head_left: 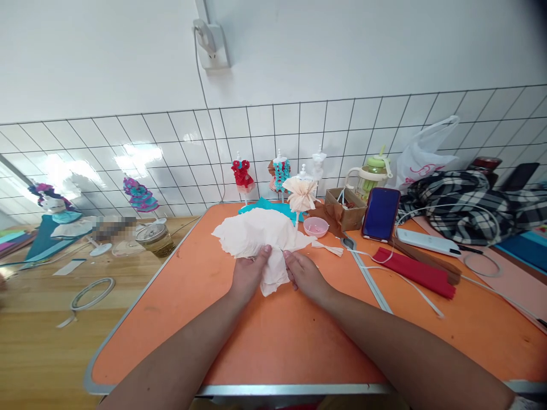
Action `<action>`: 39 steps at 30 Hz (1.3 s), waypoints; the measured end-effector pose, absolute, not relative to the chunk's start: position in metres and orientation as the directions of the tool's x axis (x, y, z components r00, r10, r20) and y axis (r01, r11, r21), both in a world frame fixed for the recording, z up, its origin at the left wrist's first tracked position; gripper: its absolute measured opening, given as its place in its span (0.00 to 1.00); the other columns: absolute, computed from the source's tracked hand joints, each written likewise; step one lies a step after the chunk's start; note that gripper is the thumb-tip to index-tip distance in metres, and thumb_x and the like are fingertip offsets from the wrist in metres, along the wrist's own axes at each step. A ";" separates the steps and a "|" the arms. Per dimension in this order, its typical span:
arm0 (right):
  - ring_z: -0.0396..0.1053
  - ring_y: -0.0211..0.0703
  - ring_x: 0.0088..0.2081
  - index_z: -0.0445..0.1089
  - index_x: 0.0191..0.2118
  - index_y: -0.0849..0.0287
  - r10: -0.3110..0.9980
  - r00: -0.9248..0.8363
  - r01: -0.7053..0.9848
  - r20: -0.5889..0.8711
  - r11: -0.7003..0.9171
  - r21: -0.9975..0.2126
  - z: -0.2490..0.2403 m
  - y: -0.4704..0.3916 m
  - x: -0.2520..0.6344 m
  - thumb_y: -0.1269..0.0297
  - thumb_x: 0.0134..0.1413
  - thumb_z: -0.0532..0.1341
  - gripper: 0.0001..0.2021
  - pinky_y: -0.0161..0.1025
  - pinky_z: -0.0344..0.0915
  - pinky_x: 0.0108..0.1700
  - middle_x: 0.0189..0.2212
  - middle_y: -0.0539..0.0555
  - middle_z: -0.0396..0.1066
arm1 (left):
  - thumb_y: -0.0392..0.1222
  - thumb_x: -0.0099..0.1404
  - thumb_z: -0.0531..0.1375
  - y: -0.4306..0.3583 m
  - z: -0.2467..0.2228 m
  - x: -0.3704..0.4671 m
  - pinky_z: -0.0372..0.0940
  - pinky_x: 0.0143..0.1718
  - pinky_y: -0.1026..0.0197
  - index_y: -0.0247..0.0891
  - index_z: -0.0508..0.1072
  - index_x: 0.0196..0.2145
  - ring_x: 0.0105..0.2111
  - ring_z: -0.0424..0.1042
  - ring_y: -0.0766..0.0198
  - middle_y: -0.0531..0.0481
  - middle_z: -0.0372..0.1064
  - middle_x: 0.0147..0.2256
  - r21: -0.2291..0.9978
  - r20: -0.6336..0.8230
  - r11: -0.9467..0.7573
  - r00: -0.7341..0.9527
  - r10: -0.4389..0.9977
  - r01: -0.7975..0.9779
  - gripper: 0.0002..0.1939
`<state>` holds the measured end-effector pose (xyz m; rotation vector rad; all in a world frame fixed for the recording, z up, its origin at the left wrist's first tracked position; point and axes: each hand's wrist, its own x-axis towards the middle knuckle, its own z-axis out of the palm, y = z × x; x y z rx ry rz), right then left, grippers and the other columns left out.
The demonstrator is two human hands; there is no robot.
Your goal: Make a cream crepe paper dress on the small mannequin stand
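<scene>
Between my hands is a large ruffled sheet of pale pink crepe paper point(256, 228), gathered narrow in the middle with a tail hanging below. My left hand point(250, 273) pinches the gather, thumb on top. My right hand point(305, 276) grips its right edge with thumb and forefinger; a thin strand may lie there, too small to tell. Behind the paper stands a small dress form point(303, 171) wearing a peach paper ruffle point(301, 195). Teal paper point(267, 205) lies partly hidden beneath. A short twisted strip of pale paper point(328, 248) rests to the right.
A pink bowl point(316, 226), cardboard box point(354, 213), propped phone point(381, 213) and red folded paper point(414, 272) are on the orange table point(256, 353). Several decorated dress forms line the tiled wall. At left, a glass jar point(154, 239) and tape roll point(93, 294) sit on a wooden table.
</scene>
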<state>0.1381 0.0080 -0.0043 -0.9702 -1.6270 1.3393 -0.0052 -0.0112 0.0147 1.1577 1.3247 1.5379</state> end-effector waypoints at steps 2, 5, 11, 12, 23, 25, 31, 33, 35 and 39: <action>0.55 0.34 0.18 0.56 0.24 0.56 0.914 -0.396 0.045 0.087 0.114 -0.992 -0.003 0.007 0.138 0.39 0.56 0.47 0.24 0.32 0.58 0.18 0.16 0.45 0.53 | 0.54 0.54 0.63 -0.010 0.013 -0.006 0.66 0.45 0.56 0.32 0.75 0.39 0.44 0.73 0.52 0.42 0.76 0.39 0.988 0.146 -0.151 -0.291 0.945 0.006 0.22; 0.52 0.34 0.18 0.57 0.26 0.56 0.903 -0.426 -0.020 0.057 0.053 -0.998 -0.002 0.006 0.137 0.37 0.54 0.47 0.25 0.32 0.58 0.17 0.16 0.43 0.51 | 0.55 0.51 0.64 -0.009 0.011 -0.006 0.67 0.42 0.56 0.31 0.75 0.38 0.42 0.73 0.51 0.41 0.76 0.36 0.990 0.139 -0.143 -0.320 0.937 0.010 0.24; 0.50 0.33 0.17 0.56 0.27 0.56 0.885 -0.465 -0.054 0.032 0.007 -0.999 -0.004 0.006 0.136 0.37 0.54 0.47 0.24 0.31 0.59 0.17 0.14 0.42 0.50 | 0.55 0.53 0.63 -0.010 0.012 -0.005 0.68 0.37 0.58 0.31 0.75 0.37 0.38 0.74 0.52 0.42 0.76 0.35 0.991 0.120 -0.133 -0.281 0.952 -0.027 0.23; 0.50 0.33 0.16 0.56 0.27 0.56 0.881 -0.472 -0.055 0.031 0.005 -0.998 -0.004 0.006 0.136 0.38 0.54 0.47 0.24 0.31 0.59 0.17 0.14 0.42 0.50 | 0.55 0.54 0.63 -0.009 0.012 -0.005 0.68 0.38 0.58 0.31 0.75 0.38 0.39 0.74 0.52 0.41 0.76 0.36 0.989 0.131 -0.144 -0.294 0.947 -0.023 0.23; 0.48 0.32 0.16 0.56 0.27 0.56 0.865 -0.500 -0.086 0.029 -0.016 -0.996 -0.003 0.005 0.136 0.38 0.55 0.47 0.24 0.30 0.58 0.16 0.13 0.41 0.49 | 0.52 0.55 0.63 -0.004 0.006 -0.009 0.65 0.45 0.57 0.33 0.74 0.41 0.44 0.72 0.53 0.41 0.74 0.43 0.981 0.191 -0.191 -0.337 0.922 0.034 0.22; 0.49 0.32 0.16 0.56 0.27 0.56 0.870 -0.492 -0.079 0.026 -0.015 -0.997 -0.003 0.005 0.135 0.38 0.55 0.47 0.24 0.30 0.58 0.17 0.14 0.42 0.50 | 0.52 0.56 0.62 -0.004 0.005 -0.008 0.65 0.45 0.57 0.32 0.74 0.40 0.44 0.72 0.53 0.41 0.75 0.42 0.977 0.210 -0.210 -0.328 0.921 0.037 0.21; 0.49 0.32 0.17 0.55 0.26 0.56 0.882 -0.471 -0.084 0.025 -0.016 -0.996 0.001 0.004 0.135 0.37 0.53 0.48 0.24 0.29 0.57 0.15 0.14 0.41 0.48 | 0.50 0.56 0.63 -0.007 0.009 -0.006 0.67 0.38 0.60 0.33 0.74 0.37 0.37 0.74 0.57 0.44 0.76 0.36 0.975 0.211 -0.220 -0.333 0.919 0.010 0.18; 0.48 0.32 0.16 0.55 0.27 0.56 0.873 -0.488 -0.100 0.013 -0.042 -0.994 0.003 0.003 0.136 0.37 0.54 0.47 0.24 0.29 0.57 0.15 0.14 0.41 0.47 | 0.50 0.56 0.63 -0.008 0.010 -0.005 0.68 0.35 0.61 0.33 0.74 0.35 0.34 0.75 0.57 0.45 0.76 0.34 0.975 0.209 -0.223 -0.313 0.926 -0.010 0.16; 0.47 0.31 0.15 0.55 0.27 0.55 0.864 -0.503 -0.107 0.001 -0.061 -0.992 0.004 0.003 0.136 0.38 0.54 0.46 0.24 0.30 0.57 0.15 0.13 0.40 0.47 | 0.49 0.56 0.63 -0.009 0.011 -0.003 0.68 0.33 0.61 0.33 0.74 0.34 0.32 0.75 0.58 0.45 0.76 0.32 0.972 0.211 -0.232 -0.290 0.933 -0.042 0.15; 0.48 0.32 0.14 0.55 0.27 0.55 0.867 -0.499 -0.110 0.006 -0.056 -0.992 0.004 0.005 0.137 0.38 0.55 0.45 0.24 0.30 0.57 0.15 0.12 0.40 0.48 | 0.49 0.54 0.64 -0.010 0.011 -0.001 0.68 0.33 0.60 0.32 0.75 0.34 0.32 0.75 0.57 0.44 0.77 0.33 0.972 0.185 -0.214 -0.249 0.951 -0.097 0.16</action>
